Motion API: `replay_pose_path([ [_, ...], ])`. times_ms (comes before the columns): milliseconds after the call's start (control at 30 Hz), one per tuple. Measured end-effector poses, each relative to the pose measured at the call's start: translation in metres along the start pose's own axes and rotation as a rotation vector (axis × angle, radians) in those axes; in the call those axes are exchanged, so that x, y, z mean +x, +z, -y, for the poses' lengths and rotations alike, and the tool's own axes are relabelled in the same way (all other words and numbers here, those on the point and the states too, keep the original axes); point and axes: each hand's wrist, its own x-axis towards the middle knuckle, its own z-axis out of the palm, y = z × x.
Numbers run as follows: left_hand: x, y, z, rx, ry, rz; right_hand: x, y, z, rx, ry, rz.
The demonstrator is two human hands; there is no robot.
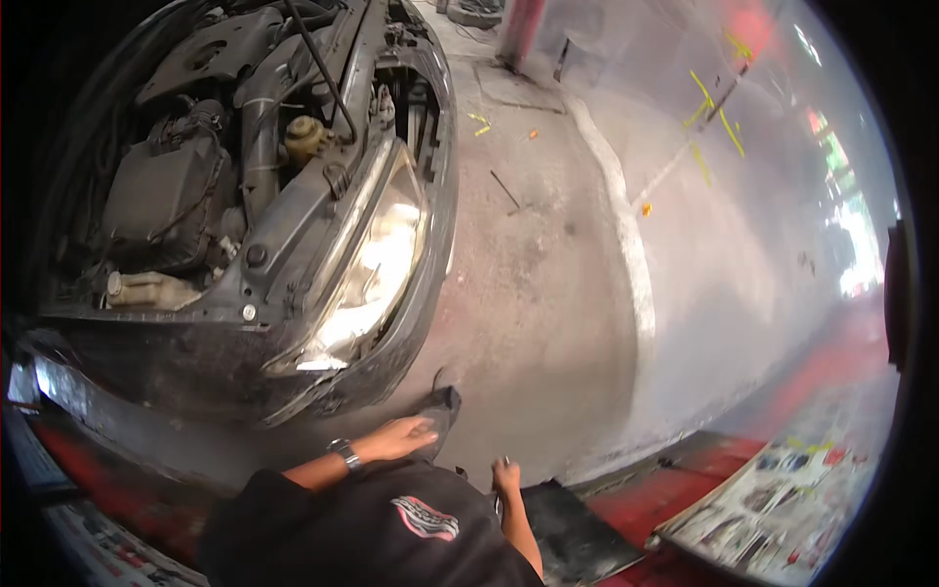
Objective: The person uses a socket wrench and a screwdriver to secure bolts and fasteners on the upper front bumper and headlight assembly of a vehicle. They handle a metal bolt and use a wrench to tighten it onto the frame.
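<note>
Left hand flat, open on dark shoe; right hand nearer, closed around slim upright tool, beside bumper.

Concrete floor, perhaps newspapers atop.

A car stands with its hood up, engine bay and headlight exposed, on a grey concrete floor. The left hand rests flat on a dark piece below the bumper. The right hand grips a thin tool. Newspaper lies at the right.
</note>
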Motion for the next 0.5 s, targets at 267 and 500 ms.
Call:
replay_pose_path([
  [267,0.064,-0.025,-0.119,0.737,0.287,-0.998,-0.015,-0.125,-0.050,0.120,0.141,-0.176],
  [500,0.074,-0.026,-0.140,0.649,-0.004,-1.174,0.114,-0.176,-0.025,0.068,0.080,-0.138],
])
